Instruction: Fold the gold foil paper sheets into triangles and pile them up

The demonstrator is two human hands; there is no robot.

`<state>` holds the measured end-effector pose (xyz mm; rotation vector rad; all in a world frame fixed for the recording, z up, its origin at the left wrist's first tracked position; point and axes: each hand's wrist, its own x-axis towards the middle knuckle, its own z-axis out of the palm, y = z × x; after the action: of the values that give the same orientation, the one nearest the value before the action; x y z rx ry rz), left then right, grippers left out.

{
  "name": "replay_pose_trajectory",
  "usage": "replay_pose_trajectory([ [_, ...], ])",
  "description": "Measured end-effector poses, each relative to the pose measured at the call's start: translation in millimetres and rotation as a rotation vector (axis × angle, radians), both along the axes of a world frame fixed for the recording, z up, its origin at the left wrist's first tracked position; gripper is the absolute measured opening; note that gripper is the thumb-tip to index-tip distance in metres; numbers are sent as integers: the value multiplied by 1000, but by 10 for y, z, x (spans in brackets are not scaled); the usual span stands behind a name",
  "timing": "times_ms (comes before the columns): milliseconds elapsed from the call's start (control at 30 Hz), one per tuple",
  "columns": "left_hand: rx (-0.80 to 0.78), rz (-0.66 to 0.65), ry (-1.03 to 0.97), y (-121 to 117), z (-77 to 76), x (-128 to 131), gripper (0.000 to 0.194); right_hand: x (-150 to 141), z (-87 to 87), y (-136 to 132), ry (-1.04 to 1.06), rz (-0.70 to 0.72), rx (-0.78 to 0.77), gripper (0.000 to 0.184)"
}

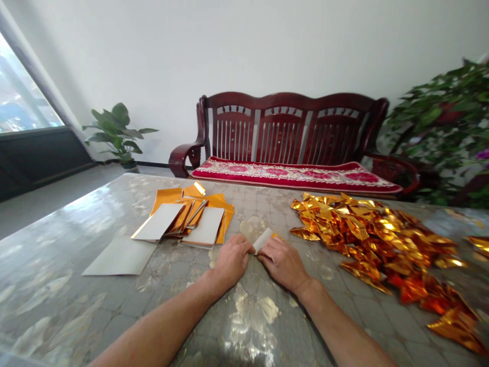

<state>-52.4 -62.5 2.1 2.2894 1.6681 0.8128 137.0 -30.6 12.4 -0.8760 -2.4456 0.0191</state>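
Observation:
Between my two hands, just above or on the tabletop, is a small folded sheet of gold foil paper (263, 239), its white backing facing up and a bit of gold showing at the right. My left hand (234, 257) pinches its left lower corner with closed fingers. My right hand (283, 261) has its fingers curled over the right side of the same sheet. Left of my hands lies a loose stack of gold foil sheets (225, 216), some white side up. A single pale sheet (120, 257) lies flat in front of that stack.
A large heap of folded shiny gold foil pieces (359, 229) covers the table's right side, with clear plastic (451, 223) behind it. The patterned table (76, 306) has a bench (282, 132) beyond it. Leafy plants (118, 130) stand at both sides.

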Motion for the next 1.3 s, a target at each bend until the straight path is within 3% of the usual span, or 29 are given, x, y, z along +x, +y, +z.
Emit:
replay_pose_trajectory([
  [267, -19, 12, 4, -10, 44, 18, 30, -34, 7, -1, 56, -53, -112, 10],
  [567, 3, 69, 95, -60, 125, 111, 13, -31, -4, 13, 72, -73, -160, 9],
  [1067, -62, 16, 110, 6, 114, 18, 22, 32, 55, 23, 7, -96, -173, 2],
  [1300, -101, 66, 140, -20, 157, 42, 22, -21, 46, 41, -22, -171, -219, 17],
])
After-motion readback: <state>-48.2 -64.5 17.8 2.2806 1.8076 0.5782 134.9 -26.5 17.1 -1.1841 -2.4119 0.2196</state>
